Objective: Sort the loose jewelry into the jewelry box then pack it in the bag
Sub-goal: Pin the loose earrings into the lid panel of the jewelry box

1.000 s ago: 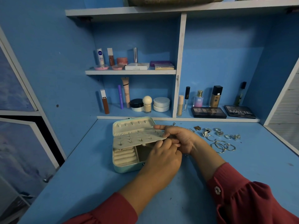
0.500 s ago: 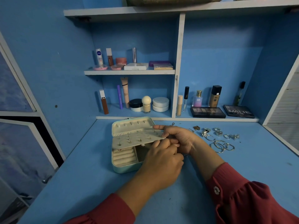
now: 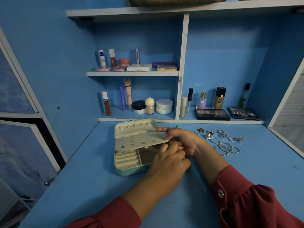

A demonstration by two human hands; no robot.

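Holding: right hand (image 3: 181,140) pinches earring panel (image 3: 141,141) of open jewelry box (image 3: 130,170); left hand (image 3: 169,160) curled beneath it, grip unclear.
Right of hands: loose jewelry (image 3: 225,142) on bench (image 3: 82,186).
Behind: cosmetics shelf (image 3: 131,73).

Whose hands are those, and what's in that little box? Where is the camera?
The camera sits on a person's head, looking down at their own hands. On the blue desk is an open jewelry box. The right hand holds up its earring flap, where little earrings are pinned. The left hand meets it at the flap's edge, fingers curled; whatever it pinches is too small to see. More rings and hoops wait on the right. Makeup stands on the shelves behind.
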